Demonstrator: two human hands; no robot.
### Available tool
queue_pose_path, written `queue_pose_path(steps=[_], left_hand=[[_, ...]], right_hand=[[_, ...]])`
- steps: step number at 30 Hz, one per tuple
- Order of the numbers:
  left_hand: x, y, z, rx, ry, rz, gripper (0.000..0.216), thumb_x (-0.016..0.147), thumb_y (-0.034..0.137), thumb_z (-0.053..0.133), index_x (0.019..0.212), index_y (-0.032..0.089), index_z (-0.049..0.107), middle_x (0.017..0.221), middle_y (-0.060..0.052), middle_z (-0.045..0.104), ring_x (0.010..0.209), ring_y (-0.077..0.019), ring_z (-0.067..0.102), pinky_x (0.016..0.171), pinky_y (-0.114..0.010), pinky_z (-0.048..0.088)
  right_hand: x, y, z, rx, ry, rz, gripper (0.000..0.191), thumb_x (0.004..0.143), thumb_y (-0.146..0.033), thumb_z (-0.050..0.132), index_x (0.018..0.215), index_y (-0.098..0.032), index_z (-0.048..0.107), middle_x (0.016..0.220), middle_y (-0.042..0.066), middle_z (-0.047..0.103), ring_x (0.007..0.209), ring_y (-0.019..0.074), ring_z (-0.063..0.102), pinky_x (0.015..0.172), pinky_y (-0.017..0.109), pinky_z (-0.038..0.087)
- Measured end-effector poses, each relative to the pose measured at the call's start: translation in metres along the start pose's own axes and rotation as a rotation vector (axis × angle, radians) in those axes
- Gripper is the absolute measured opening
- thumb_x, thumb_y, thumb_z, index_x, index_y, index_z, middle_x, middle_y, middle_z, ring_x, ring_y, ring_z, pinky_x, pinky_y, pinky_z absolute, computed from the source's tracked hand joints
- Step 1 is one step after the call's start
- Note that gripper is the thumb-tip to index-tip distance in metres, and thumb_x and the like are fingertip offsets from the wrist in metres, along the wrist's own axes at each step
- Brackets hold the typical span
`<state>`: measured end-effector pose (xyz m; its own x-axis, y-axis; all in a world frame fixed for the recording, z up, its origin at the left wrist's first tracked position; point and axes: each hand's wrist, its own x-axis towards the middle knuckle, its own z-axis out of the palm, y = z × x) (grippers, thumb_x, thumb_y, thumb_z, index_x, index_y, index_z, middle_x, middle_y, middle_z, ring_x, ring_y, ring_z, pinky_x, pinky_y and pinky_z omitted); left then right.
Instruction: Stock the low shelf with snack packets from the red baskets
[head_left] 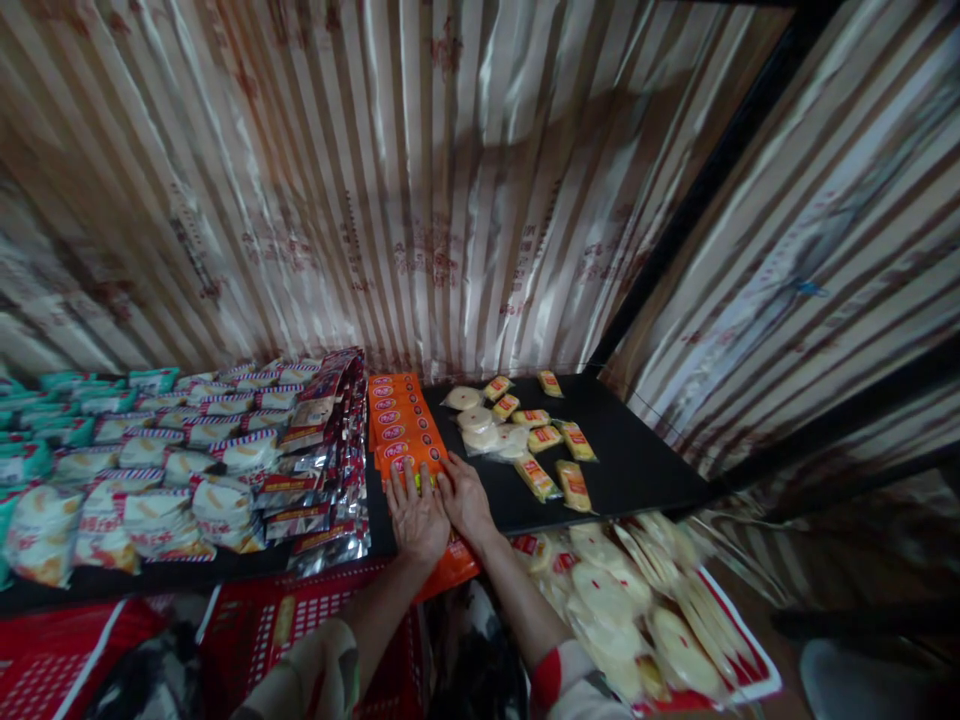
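A column of overlapping orange snack packets (396,418) lies on the black shelf. On its near end my left hand (417,518) rests palm down, fingers stretched out and slightly apart. My right hand (466,498) touches it from the right, its extended fingertips at the packets' edge and its thumb side against the left hand. Between the hands a small yellow-green patch shows. Under my wrists more orange packaging (452,568) hangs past the shelf's front edge, partly covered by my forearms.
Left of the packets stand dark red and silver packets (330,450), white bread bags (161,520) and teal packs (71,425). To the right lie round wrapped flatbreads (480,432) and small yellow packs (544,475). Below are red baskets (300,625) and a crate of wrapped flatbreads (611,600).
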<state>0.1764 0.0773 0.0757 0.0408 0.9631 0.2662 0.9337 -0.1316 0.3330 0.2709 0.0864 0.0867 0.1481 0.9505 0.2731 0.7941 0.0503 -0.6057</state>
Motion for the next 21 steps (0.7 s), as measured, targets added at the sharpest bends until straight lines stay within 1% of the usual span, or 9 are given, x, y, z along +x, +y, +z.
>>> queue_pose_path(steps=[6,11,15,18,21], left_hand=[[0.002,0.000,-0.006,-0.010,-0.029,-0.012,0.048,0.085,0.029,0.037,0.131,0.018,0.044,0.142,-0.009,0.035,0.135,-0.0288,0.019,0.109,-0.053,0.018],[0.004,-0.006,-0.012,-0.023,-0.061,0.011,0.048,0.085,0.032,0.037,0.132,0.020,0.042,0.143,-0.007,0.034,0.135,-0.0274,0.020,0.110,-0.049,0.018],[0.004,-0.011,-0.016,-0.027,-0.076,0.022,0.049,0.085,0.031,0.037,0.133,0.022,0.040,0.144,-0.005,0.033,0.136,-0.0263,0.018,0.111,-0.048,0.018],[0.003,-0.013,-0.015,-0.016,-0.079,0.020,0.050,0.085,0.031,0.037,0.134,0.021,0.039,0.144,-0.006,0.032,0.136,-0.0271,0.017,0.111,-0.047,0.018],[0.003,-0.014,-0.013,-0.008,-0.090,0.031,0.050,0.085,0.030,0.038,0.134,0.020,0.038,0.145,-0.007,0.031,0.136,-0.0278,0.016,0.111,-0.047,0.018]], right_hand=[[0.001,0.000,0.000,0.033,-0.001,0.046,0.037,0.083,-0.022,0.043,0.112,-0.012,0.063,0.119,0.012,0.059,0.115,0.0207,0.050,0.099,0.033,0.039],[-0.001,-0.006,0.005,0.011,0.013,0.069,0.037,0.081,-0.019,0.044,0.111,-0.011,0.063,0.119,0.013,0.059,0.115,0.0215,0.050,0.099,0.034,0.039],[-0.003,-0.008,0.007,-0.001,0.029,0.067,0.037,0.081,-0.018,0.043,0.112,-0.013,0.063,0.121,0.012,0.058,0.115,0.0218,0.050,0.099,0.035,0.039],[-0.004,-0.011,0.005,-0.016,0.002,0.055,0.037,0.081,-0.019,0.043,0.112,-0.011,0.062,0.122,0.013,0.057,0.114,0.0216,0.050,0.099,0.034,0.039],[0.002,-0.017,0.003,-0.056,-0.026,0.043,0.039,0.083,-0.024,0.043,0.113,-0.006,0.060,0.120,0.017,0.057,0.115,0.0234,0.049,0.101,0.034,0.037]])
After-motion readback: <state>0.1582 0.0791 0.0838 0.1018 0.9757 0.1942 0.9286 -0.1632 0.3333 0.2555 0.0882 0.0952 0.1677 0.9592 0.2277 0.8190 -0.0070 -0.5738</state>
